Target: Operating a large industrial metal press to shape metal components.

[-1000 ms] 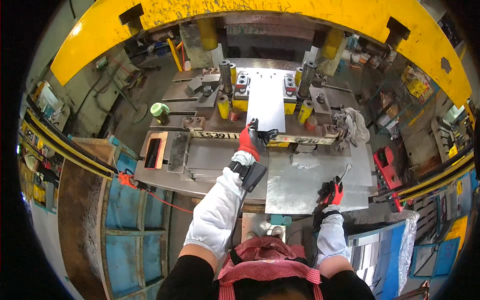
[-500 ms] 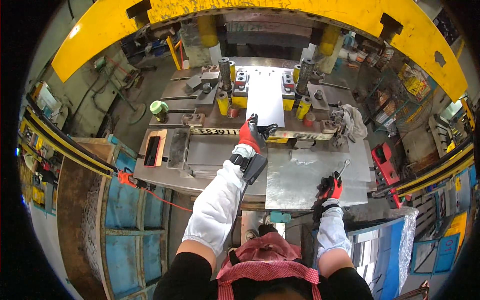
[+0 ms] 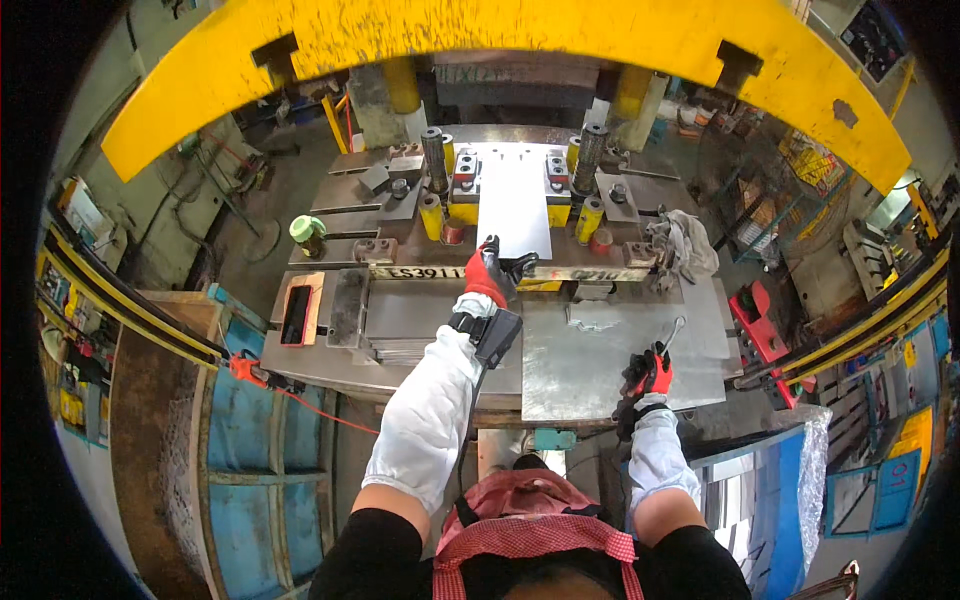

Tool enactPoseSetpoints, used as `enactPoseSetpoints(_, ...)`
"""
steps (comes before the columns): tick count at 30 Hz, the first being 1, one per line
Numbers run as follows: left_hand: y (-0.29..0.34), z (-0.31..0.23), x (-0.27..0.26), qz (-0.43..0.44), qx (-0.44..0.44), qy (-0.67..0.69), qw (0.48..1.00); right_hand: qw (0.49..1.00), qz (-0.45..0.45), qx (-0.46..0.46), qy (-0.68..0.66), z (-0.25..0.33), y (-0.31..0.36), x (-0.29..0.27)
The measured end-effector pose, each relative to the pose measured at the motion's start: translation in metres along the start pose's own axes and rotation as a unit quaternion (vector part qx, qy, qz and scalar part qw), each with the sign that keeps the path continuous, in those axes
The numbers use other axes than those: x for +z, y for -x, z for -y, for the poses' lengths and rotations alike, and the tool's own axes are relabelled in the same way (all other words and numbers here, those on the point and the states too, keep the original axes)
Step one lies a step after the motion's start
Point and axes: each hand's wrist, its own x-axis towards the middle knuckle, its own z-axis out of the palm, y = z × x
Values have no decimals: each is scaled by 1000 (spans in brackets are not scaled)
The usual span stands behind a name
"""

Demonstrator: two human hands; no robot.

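My left hand [image 3: 495, 272], in a red and black glove, is at the near left corner of a bright, flat metal sheet [image 3: 514, 205]. Its fingers close on that corner, with the thumb pointing right; the exact contact is partly hidden. The sheet lies lengthwise on a press die [image 3: 465, 205] between two dark guide posts. To the right, my gloved right hand [image 3: 648, 375] is wrapped round a slim metal tool [image 3: 675, 330] with a looped end. It hovers over or rests on a wide grey plate [image 3: 590, 365]; which one I cannot tell.
A yellow press beam [image 3: 510, 28] arches across the top. Stacked sheets [image 3: 415, 320] lie left of the plate, beyond them a phone [image 3: 296, 315] and a green-capped bottle [image 3: 307, 235]. A grey rag [image 3: 682, 245] lies at right, near a red control box [image 3: 760, 325].
The whole view has shifted slightly, moving the bench a little left in the picture. Both hands keep nearly the same places, the left at the sheet and the right with the tool.
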Motion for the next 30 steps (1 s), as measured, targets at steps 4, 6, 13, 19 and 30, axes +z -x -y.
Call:
enactPoseSetpoints(4, -2, -5, -4, -14, -41, 2, 999, 1000, -7, -6, 6, 0, 2, 3)
enactPoseSetpoints(6, -4, -7, -11, 2, -32, -2, 999, 1000, -15, -4, 22, 2, 7, 8)
enactPoseSetpoints(13, -27, -9, -42, 90, -115, 121, 982, 999, -31, 7, 27, 3, 9, 13)
enactPoseSetpoints(19, -42, -3, -49, 63, -67, 61, 994, 1000, -26, -7, 1, -1, -1, 8)
enactPoseSetpoints(30, 23, -7, 13, 20, -5, -33, 999, 998, -31, -14, 51, 7, 8, 11)
